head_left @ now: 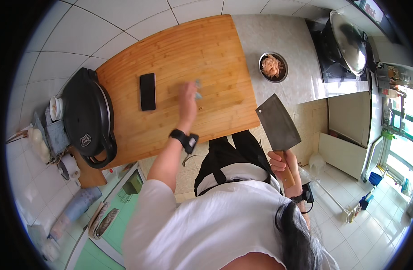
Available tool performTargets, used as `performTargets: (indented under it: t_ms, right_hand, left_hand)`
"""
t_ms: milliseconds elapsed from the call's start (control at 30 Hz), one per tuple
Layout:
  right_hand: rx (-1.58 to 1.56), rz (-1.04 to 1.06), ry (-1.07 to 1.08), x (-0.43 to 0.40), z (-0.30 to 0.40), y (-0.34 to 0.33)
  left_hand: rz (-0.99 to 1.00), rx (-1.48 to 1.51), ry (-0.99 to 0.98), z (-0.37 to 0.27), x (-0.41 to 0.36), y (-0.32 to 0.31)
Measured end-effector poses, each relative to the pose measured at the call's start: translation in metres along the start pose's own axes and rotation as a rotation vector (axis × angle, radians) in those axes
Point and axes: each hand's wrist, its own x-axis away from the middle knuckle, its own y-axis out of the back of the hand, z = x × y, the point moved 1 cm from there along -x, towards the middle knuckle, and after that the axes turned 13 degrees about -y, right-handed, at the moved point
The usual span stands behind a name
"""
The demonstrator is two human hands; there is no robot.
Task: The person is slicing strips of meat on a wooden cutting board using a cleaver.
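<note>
My right hand (282, 163) grips the wooden handle of a cleaver (279, 123), whose wide steel blade points away from me, just off the right edge of the wooden board (213, 44). Over the middle of that board is my left hand (188, 98), blurred, on a small bluish cloth or paper (197, 96). Small crumbs (200, 108) lie beside it. A black smartphone (147, 91) rests on the board to the left. On the grey counter at the right, a round metal bowl (286, 67) holds pale pink shredded food (271, 66), perhaps meat.
A black electric griddle (88, 118) stands at the board's left end. Far right, a lidded wok (348, 44) sits on a black cooktop (331, 72) on the counter. Tiled wall borders the board's far side. A white cabinet door (343, 155) hangs open below the counter.
</note>
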Motion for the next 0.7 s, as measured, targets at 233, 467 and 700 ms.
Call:
performTargets:
  t_ms: [233, 467, 700]
  right_hand:
    - [-0.083, 0.023, 0.029, -0.006, -0.026, -0.007]
    - [-0.147, -0.01, 0.068, -0.006, -0.047, -0.001]
    - [-0.169, 0.014, 0.05, -0.006, -0.057, 0.007]
  left_hand:
    - [0.143, 0.035, -0.19, -0.01, 0.051, -0.064]
    - [0.181, 0.032, -0.314, 0.005, 0.01, -0.037]
    - [-0.105, -0.476, -0.307, 0.1, -0.045, 0.01]
